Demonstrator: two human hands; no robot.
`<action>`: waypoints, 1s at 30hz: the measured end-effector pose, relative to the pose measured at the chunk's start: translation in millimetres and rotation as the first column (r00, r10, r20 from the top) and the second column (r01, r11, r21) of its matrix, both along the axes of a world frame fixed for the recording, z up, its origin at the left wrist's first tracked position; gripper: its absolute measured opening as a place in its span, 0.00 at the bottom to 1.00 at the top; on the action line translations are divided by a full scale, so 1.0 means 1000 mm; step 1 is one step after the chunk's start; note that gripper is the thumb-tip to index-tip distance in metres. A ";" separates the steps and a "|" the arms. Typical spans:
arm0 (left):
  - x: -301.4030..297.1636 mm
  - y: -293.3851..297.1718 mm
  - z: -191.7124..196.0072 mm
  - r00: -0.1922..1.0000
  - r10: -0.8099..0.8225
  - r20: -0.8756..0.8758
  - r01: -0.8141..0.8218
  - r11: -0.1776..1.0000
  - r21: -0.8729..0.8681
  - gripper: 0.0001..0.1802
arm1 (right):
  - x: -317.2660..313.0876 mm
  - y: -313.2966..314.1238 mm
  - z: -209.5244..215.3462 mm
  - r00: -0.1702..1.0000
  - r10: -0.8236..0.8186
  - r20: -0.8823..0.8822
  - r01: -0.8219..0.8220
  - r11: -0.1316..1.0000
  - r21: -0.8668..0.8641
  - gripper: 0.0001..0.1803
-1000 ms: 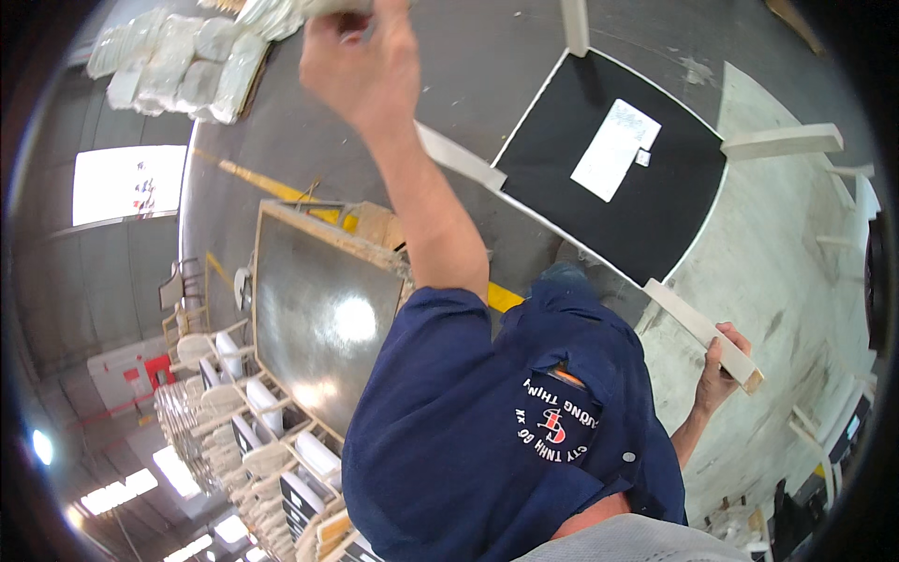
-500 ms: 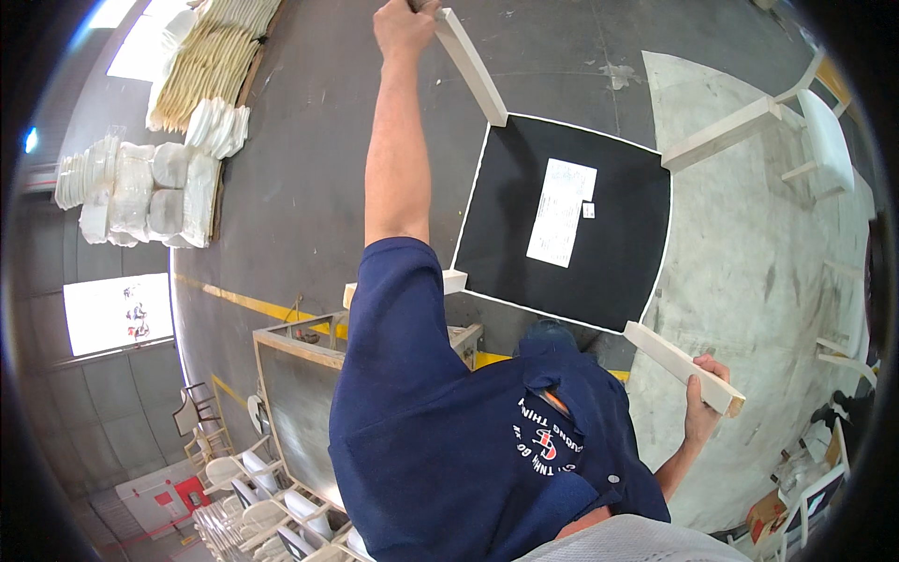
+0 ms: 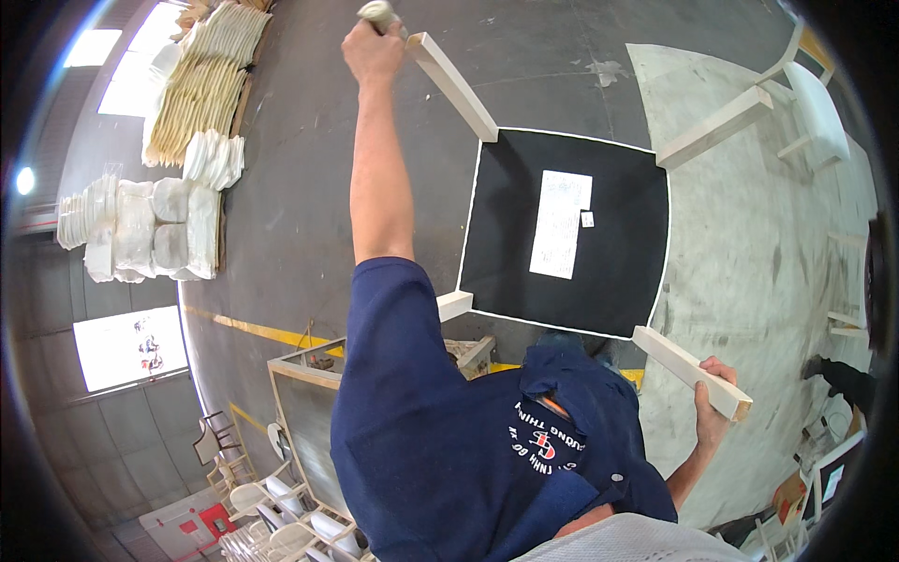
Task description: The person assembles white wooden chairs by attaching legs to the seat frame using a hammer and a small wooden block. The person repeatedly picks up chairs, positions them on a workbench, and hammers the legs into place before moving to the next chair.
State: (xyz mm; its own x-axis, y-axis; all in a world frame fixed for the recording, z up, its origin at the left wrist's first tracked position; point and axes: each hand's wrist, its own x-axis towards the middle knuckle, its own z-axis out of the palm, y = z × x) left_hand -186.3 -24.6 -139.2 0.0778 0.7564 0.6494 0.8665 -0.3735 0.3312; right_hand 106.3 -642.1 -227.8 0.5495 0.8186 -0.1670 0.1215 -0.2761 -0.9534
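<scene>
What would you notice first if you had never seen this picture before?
First comes the big black square panel in the middle, with a white label on it and pale wooden legs sticking out from its corners. The left hand stretches to the very top, fisted on a pale handle beside one leg's tip. The right hand has its grip on the lower right leg.

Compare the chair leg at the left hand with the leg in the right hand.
The far leg is only touched near its tip by the left hand, which also holds a small tool; the near leg is gripped by the right hand. Both are pale wood, attached to the black-bottomed upturned seat.
</scene>
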 end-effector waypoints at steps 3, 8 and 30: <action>0.011 -0.019 0.002 0.971 -0.162 0.177 0.167 0.986 -0.014 0.20 | -0.004 -0.003 0.005 0.998 -0.036 -0.047 0.036 0.999 0.000 0.16; 0.025 -0.016 0.018 0.996 0.050 -0.072 -0.046 0.997 0.067 0.15 | -0.003 -0.007 0.000 0.997 -0.081 -0.003 0.081 0.992 -0.092 0.16; 0.415 -0.186 -0.009 0.439 -0.881 0.177 0.897 0.420 -0.137 0.08 | -0.003 0.005 0.010 0.984 -0.178 -0.012 0.178 0.984 -0.007 0.15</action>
State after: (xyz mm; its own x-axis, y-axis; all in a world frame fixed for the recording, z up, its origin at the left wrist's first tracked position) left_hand 228.3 -211.0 -148.6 0.7431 0.3909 0.5431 0.0607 -0.8477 0.5271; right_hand 103.6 -637.2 -217.5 0.6840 0.7071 -0.1793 0.0585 -0.2982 -0.9527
